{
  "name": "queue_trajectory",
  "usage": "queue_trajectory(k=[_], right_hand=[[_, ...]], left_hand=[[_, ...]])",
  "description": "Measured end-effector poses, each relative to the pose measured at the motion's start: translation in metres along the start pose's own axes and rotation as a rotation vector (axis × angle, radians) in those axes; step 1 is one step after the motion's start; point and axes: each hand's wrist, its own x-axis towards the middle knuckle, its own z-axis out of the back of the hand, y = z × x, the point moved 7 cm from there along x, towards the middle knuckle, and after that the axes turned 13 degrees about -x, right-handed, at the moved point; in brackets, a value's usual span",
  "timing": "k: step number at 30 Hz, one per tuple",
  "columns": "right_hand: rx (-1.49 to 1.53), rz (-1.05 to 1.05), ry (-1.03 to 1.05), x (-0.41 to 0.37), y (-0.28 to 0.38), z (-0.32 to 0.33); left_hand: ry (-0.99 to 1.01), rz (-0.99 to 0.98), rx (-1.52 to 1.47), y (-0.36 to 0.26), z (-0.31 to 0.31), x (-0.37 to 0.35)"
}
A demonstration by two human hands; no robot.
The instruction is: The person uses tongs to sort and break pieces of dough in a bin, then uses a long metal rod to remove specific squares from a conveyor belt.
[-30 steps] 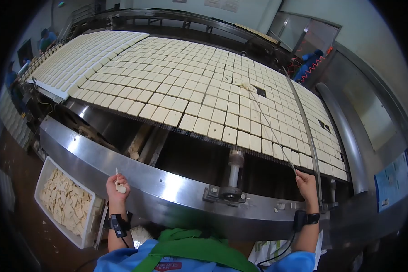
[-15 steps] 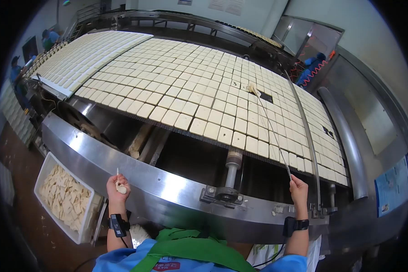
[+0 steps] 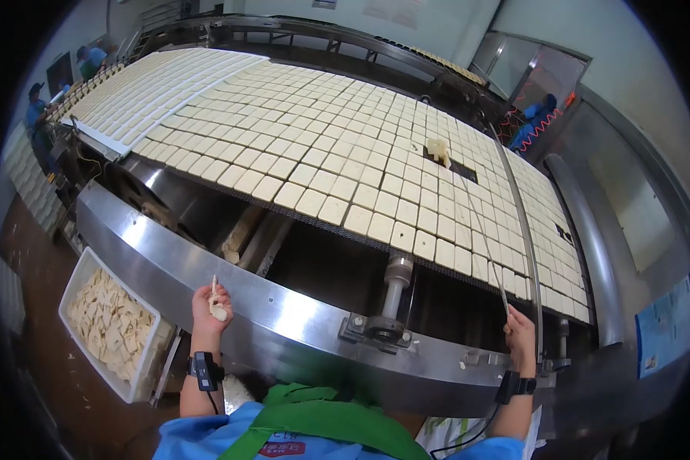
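Right hand [image 3: 520, 330] is closed around the near end of a long thin rod [image 3: 483, 234], low at the near right by the steel frame [image 3: 284, 310]. The rod runs far-left over the belt [image 3: 230, 199]; its tip carries the lifted piece [image 3: 438, 149], just beside a dark gap [image 3: 458, 167] in the grid. Left hand [image 3: 207, 305] is closed on a pale scrap [image 3: 218, 310], raised at the near left above the frame.

Our read: we're mid-pick, piece speared and clear of the row. Bringing it in calls for a steady, level draw so it doesn't drop onto neighbours.

The piece looks ragged, folded and soft, unlike the flat cream squares [image 3: 307, 146] around it. The white bin [image 3: 149, 360] at the near left holds similar offcuts [image 3: 107, 326]. Other workers [image 3: 37, 100] stand at the far left.
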Motion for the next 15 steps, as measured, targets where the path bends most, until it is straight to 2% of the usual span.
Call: queue_trajectory(k=[2,4,6,9,15], right_hand=[[0.062,-0.006,0.044,-0.010,-0.001,-0.005],[0.136,0.018,-0.011,-0.016,-0.005,-0.002],[0.126,0.054,-0.005,-0.029,-0.001,-0.002],[0.092,0.145,0.000,-0.057,0.012,-0.001],[0.041,0.223,0.167,-0.123,0.028,-0.022]], left_hand=[[0.030,0.042,0.069,0.007,-0.009,0.007],[0.112,0.122,0.050,0.020,-0.023,0.025],[0.052,0.118,0.064,0.039,-0.043,0.033],[0.137,0.258,0.042,0.072,-0.082,0.054],[0.313,0.355,0.095,0.118,-0.177,0.095]])
